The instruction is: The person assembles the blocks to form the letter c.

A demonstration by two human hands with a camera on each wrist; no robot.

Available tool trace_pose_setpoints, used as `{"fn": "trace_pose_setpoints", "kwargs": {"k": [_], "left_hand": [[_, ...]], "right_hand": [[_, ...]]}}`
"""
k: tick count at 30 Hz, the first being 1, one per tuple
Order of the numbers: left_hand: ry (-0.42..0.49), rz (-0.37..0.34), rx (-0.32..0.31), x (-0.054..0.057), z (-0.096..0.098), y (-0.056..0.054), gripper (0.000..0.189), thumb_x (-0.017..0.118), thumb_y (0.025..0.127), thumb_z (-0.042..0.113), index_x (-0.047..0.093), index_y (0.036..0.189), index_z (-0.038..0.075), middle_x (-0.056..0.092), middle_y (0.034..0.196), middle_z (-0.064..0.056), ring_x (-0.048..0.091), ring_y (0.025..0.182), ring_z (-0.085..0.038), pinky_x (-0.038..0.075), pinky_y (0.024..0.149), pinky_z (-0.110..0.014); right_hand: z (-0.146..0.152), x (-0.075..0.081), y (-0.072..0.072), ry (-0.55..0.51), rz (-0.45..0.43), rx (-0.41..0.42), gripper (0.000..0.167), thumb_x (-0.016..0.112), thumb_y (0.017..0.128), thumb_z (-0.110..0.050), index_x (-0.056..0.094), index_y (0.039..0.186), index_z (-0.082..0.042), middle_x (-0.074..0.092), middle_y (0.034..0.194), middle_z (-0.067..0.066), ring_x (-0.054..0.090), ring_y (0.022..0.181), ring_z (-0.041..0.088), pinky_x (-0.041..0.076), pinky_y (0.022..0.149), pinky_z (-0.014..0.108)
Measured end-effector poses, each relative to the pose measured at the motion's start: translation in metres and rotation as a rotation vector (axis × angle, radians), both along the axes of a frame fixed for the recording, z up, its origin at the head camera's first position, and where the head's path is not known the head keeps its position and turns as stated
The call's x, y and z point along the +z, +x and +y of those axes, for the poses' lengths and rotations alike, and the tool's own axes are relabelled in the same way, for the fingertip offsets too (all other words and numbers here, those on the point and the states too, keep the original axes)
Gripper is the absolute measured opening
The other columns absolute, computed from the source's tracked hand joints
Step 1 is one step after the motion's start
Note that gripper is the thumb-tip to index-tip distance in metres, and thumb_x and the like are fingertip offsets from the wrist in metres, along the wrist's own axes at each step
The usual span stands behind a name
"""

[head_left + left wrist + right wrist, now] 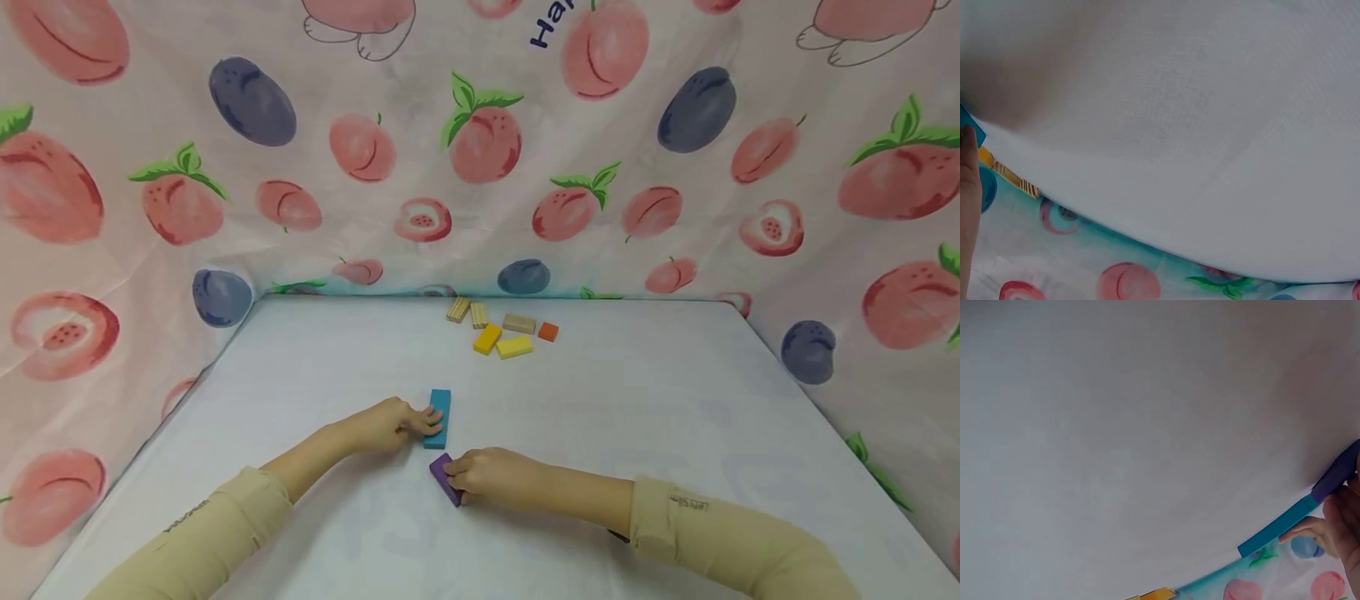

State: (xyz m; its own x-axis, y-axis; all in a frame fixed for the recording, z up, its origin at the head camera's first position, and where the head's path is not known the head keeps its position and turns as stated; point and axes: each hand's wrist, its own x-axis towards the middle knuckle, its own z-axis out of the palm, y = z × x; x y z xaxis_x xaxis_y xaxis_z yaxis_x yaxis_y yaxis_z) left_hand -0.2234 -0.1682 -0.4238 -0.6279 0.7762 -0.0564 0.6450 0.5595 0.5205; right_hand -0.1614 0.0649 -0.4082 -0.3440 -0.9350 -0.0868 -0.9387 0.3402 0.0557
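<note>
In the left wrist view, the left hand [967, 206] is cut off by the left edge, and only a corner of the blue block [972, 128] shows. In the right wrist view, the right hand [1349, 531] is cut off by the right edge, and the purple block [1337, 476] runs out of frame. In the head view, the right hand [491, 477] covers part of the purple block [442, 477].

Prob. staged tabletop booth: fruit-print cloth [480, 150]
</note>
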Motion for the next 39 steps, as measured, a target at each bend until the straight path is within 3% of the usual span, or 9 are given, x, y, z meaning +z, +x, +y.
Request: {"fn": "trace_pose_setpoints", "kwargs": {"k": [3,6,9,12,16,20,27,32,39], "left_hand": [[0.007,-0.003,-0.008,-0.001,0.002,0.0,0.046,0.044,0.079,-0.018,0.064,0.117,0.001,0.056,0.128,-0.019,0.044,0.126,-0.038,0.035,0.06,-0.016],[0.002,-0.002,-0.01,0.0,0.003,0.001,0.046,0.044,0.08,-0.017,0.063,0.118,-0.001,0.055,0.128,-0.02,0.052,0.118,-0.042,0.026,0.054,-0.018],[-0.011,0.005,-0.007,0.001,0.003,0.003,0.046,0.044,0.079,-0.016,0.062,0.119,-0.001,0.055,0.129,-0.02,0.061,0.094,-0.041,0.027,0.056,-0.017],[-0.012,-0.001,-0.003,0.002,0.003,0.004,0.047,0.044,0.078,-0.016,0.062,0.119,-0.001,0.055,0.129,-0.02,0.061,0.084,-0.041,0.024,0.054,-0.018],[-0.003,0.004,-0.011,0.002,0.003,0.005,0.047,0.044,0.077,-0.018,0.062,0.118,-0.003,0.055,0.128,-0.021,0.051,0.115,-0.046,0.024,0.053,-0.018],[-0.003,0.001,-0.014,0.003,0.003,0.006,0.048,0.044,0.076,-0.019,0.061,0.118,-0.004,0.055,0.128,-0.022,0.043,0.124,-0.044,0.028,0.054,-0.016],[-0.016,-0.012,-0.01,0.005,0.005,0.003,0.047,0.043,0.078,-0.019,0.062,0.118,-0.002,0.055,0.128,-0.02,0.046,0.124,-0.041,0.038,0.068,-0.016],[-0.014,-0.021,-0.007,0.004,0.006,0.002,0.045,0.043,0.079,-0.019,0.064,0.115,-0.002,0.057,0.126,-0.02,0.047,0.124,-0.039,0.04,0.071,-0.017],[-0.023,0.0,-0.001,0.005,0.007,0.001,0.043,0.045,0.079,-0.018,0.065,0.113,-0.001,0.059,0.124,-0.019,0.05,0.123,-0.037,0.046,0.09,-0.027]], "right_hand": [[-0.003,0.0,0.001,0.008,0.046,0.007,0.026,0.061,0.091,-0.028,0.07,0.109,-0.012,0.066,0.121,0.0,0.063,0.108,0.009,0.05,0.089,0.016],[-0.007,0.0,0.001,0.011,0.081,0.003,0.023,0.061,0.091,-0.029,0.071,0.104,-0.013,0.067,0.119,0.0,0.063,0.106,0.009,0.05,0.089,0.016],[-0.01,-0.001,0.001,0.016,0.113,-0.003,0.023,0.061,0.091,-0.031,0.072,0.101,-0.014,0.067,0.119,-0.001,0.064,0.105,0.008,0.05,0.088,0.016],[-0.013,-0.003,-0.001,0.021,0.151,-0.001,0.023,0.061,0.09,-0.032,0.072,0.099,-0.015,0.068,0.117,-0.002,0.064,0.101,0.007,0.05,0.086,0.014],[-0.014,-0.004,-0.002,0.008,0.164,-0.004,0.021,0.063,0.089,-0.032,0.073,0.095,-0.015,0.069,0.112,-0.004,0.064,0.094,0.006,0.05,0.083,0.013],[-0.015,-0.003,-0.003,-0.016,0.116,-0.022,0.019,0.064,0.088,-0.03,0.072,0.093,-0.013,0.07,0.108,-0.004,0.064,0.093,0.006,0.05,0.081,0.013],[-0.013,-0.005,-0.005,-0.036,0.12,-0.028,0.019,0.066,0.087,-0.03,0.072,0.094,-0.013,0.07,0.108,-0.003,0.065,0.093,0.007,0.051,0.081,0.013],[-0.012,-0.005,-0.005,-0.042,0.116,-0.021,0.019,0.066,0.087,-0.031,0.07,0.093,-0.013,0.07,0.106,-0.004,0.064,0.091,0.006,0.05,0.08,0.013],[-0.013,-0.004,-0.005,-0.04,0.117,-0.018,0.018,0.067,0.087,-0.03,0.07,0.093,-0.013,0.07,0.105,-0.004,0.064,0.091,0.006,0.049,0.08,0.012]]}}
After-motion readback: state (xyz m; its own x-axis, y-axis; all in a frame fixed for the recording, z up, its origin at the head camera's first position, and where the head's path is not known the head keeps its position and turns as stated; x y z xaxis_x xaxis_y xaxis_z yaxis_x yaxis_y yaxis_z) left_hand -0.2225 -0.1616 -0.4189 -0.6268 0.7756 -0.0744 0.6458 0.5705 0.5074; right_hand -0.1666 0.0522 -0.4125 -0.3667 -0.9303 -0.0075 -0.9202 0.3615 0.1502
